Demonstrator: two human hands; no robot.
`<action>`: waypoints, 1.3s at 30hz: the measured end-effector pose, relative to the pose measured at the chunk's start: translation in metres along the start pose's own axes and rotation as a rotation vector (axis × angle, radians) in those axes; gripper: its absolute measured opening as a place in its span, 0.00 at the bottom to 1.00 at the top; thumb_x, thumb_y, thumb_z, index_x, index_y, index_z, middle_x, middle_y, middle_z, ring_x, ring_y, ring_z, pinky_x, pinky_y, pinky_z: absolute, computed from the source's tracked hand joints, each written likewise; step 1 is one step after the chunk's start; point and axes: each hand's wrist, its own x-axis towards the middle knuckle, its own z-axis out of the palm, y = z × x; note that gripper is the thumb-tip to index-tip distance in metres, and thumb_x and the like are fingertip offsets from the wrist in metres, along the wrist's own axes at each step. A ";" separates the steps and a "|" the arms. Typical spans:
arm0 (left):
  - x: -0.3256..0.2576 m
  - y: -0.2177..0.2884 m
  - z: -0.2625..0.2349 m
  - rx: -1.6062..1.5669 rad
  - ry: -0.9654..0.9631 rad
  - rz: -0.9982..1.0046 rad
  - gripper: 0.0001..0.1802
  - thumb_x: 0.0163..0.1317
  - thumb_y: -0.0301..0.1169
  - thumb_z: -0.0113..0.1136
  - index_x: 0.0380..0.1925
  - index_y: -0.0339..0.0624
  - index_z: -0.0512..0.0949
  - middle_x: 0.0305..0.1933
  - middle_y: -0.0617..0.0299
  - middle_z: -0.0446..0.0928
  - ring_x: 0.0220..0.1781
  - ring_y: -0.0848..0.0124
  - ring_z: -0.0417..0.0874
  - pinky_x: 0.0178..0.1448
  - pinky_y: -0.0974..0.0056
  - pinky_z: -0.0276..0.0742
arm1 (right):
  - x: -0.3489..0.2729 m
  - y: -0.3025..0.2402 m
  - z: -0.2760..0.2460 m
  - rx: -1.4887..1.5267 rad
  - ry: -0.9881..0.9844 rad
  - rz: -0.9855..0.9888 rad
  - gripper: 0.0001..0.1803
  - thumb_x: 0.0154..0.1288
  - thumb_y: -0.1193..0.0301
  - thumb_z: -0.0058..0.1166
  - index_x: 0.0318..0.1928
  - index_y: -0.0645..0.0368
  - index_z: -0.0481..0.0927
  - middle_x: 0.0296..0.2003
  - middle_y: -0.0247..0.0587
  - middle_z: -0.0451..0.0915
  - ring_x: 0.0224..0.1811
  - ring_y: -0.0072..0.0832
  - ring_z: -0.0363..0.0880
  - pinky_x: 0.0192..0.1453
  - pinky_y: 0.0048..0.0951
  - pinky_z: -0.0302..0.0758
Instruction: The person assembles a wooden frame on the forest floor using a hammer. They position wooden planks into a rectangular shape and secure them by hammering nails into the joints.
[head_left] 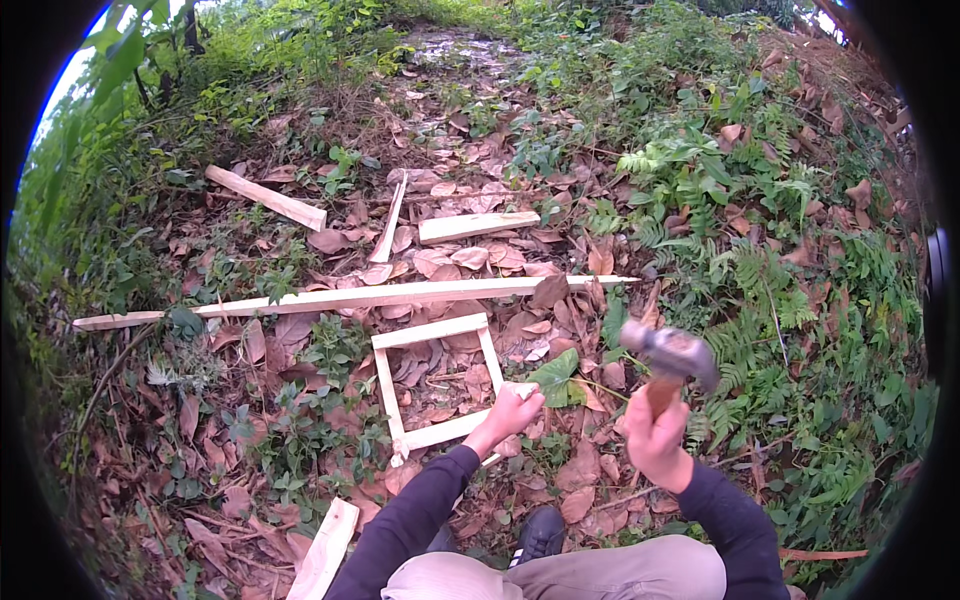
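Observation:
A square frame of pale wooden strips (440, 434) lies on the leaf-covered ground before me. My left hand (512, 410) is closed at its near right corner and covers that joint. Something small and pale shows at the fingers; whether it is wood or a nail I cannot make out. To the right, my right hand (657, 438) grips the wooden handle of a hammer (672, 355). The hammer is raised, its metal head above the fist and apart from the frame.
Beyond the frame lies a long pale wooden strip (380, 296). Farther off are a short board (478, 227), a thin splinter (391, 220) and another strip (266, 198). A board (325, 550) lies near my left forearm. Ferns (735, 335) and leafy plants grow on the right.

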 end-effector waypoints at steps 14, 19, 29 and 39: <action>0.009 0.000 0.015 0.021 -0.007 0.076 0.15 0.63 0.28 0.57 0.20 0.34 0.67 0.14 0.57 0.62 0.19 0.74 0.60 0.25 0.59 0.60 | -0.029 0.027 0.003 -0.314 -0.312 0.064 0.20 0.75 0.65 0.56 0.54 0.71 0.73 0.24 0.57 0.81 0.23 0.52 0.84 0.27 0.48 0.79; 0.007 -0.004 0.006 -0.019 0.058 0.070 0.15 0.63 0.29 0.58 0.20 0.36 0.67 0.15 0.62 0.61 0.20 0.76 0.60 0.25 0.60 0.59 | 0.005 -0.013 -0.020 -0.141 -0.402 0.189 0.21 0.75 0.63 0.56 0.51 0.73 0.72 0.21 0.59 0.80 0.22 0.52 0.84 0.24 0.46 0.78; 0.007 0.008 0.011 -0.042 0.034 0.051 0.17 0.61 0.29 0.58 0.17 0.39 0.65 0.14 0.67 0.58 0.19 0.78 0.58 0.24 0.62 0.58 | -0.009 0.025 0.002 -0.419 -0.393 0.040 0.14 0.77 0.66 0.54 0.45 0.68 0.74 0.19 0.54 0.79 0.21 0.44 0.85 0.22 0.40 0.75; 0.011 0.004 0.011 0.070 0.023 0.089 0.16 0.61 0.29 0.60 0.19 0.34 0.67 0.14 0.54 0.63 0.15 0.68 0.63 0.24 0.57 0.63 | 0.005 -0.002 -0.011 0.030 0.074 -0.001 0.13 0.76 0.71 0.52 0.52 0.69 0.77 0.23 0.46 0.81 0.22 0.33 0.83 0.28 0.32 0.77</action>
